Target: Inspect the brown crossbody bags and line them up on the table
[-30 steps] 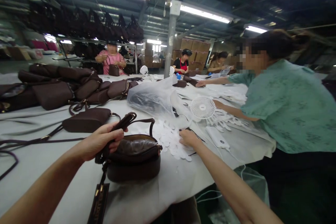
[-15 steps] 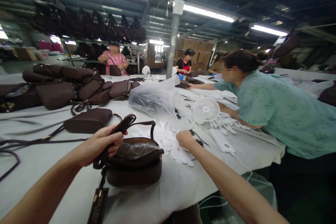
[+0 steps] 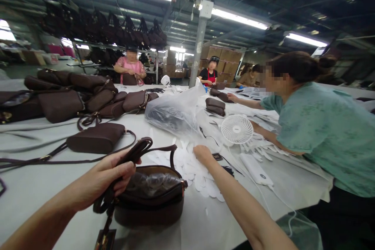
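Note:
My left hand (image 3: 113,174) is closed around the bunched dark brown strap (image 3: 137,149) of a small handbag (image 3: 152,211). This bag stands on the table just in front of me, its top unzipped, with clear plastic filling (image 3: 158,183) showing inside. A dark hang tag (image 3: 105,239) dangles below my left hand. Beyond the bag's right end, my right hand (image 3: 203,155) rests at a spread of white rounded cut-out pieces (image 3: 202,185). Its fingers are curled and mostly turned away, so what they hold is hidden.
Brown handbags (image 3: 61,103) are heaped at the left, with another bag (image 3: 96,137) lying closer. A clear plastic bag (image 3: 175,115), white fan (image 3: 237,129) and white power strip (image 3: 256,170) sit ahead and right. A co-worker in green (image 3: 328,125) leans over the table.
The view has shifted slightly. At the right, the co-worker's outstretched hand has moved off a brown bag, which now stands apart behind the fan. Both my hands keep nearly the same pose.

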### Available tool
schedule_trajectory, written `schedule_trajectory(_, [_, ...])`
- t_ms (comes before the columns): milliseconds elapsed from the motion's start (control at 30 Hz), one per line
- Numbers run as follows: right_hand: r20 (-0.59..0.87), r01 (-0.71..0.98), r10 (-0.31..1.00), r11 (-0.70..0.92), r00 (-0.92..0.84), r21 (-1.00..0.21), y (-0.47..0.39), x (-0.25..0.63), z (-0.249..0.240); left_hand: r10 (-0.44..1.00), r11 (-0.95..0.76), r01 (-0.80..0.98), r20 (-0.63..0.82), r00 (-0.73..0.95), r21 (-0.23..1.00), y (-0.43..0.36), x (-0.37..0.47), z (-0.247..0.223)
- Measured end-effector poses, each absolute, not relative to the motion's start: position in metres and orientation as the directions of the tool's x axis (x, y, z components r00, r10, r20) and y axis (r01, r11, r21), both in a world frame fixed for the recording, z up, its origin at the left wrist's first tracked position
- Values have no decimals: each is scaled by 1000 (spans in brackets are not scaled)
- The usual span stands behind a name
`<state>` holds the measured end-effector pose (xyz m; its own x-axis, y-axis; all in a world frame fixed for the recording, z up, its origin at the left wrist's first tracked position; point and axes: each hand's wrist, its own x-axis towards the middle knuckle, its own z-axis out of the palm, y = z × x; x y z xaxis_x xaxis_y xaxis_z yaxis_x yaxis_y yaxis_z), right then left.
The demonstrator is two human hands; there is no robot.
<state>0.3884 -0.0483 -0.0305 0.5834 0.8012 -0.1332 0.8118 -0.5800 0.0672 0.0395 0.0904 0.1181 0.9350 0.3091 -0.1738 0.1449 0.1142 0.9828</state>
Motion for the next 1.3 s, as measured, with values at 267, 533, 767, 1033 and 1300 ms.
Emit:
schedule_trajectory(267, [122, 671, 730, -532, 673, -516, -85, 391, -5, 314, 154, 116, -160, 936, 981, 95, 44, 113])
schedule_trajectory(533, [216, 313, 708, -7, 672, -950, -127, 327, 55, 327, 195, 67, -129, 936, 978, 93, 44, 113])
schedule_trajectory(767, [200, 159, 788, 131, 582, -979, -139, 273, 98, 368, 112, 22, -62, 928, 993, 85, 41, 120])
schedule_trajectory(1033, [-55, 176, 974, -95, 220, -980, -114, 183, 130, 363, -1, -26, 25, 932, 1000, 76, 45, 127])
schedule_trajectory(1300, [-63, 50, 910, -91, 409, -995, -51, 163, 113, 359, -414, -59, 223, 906, 908, 69, 40, 139])
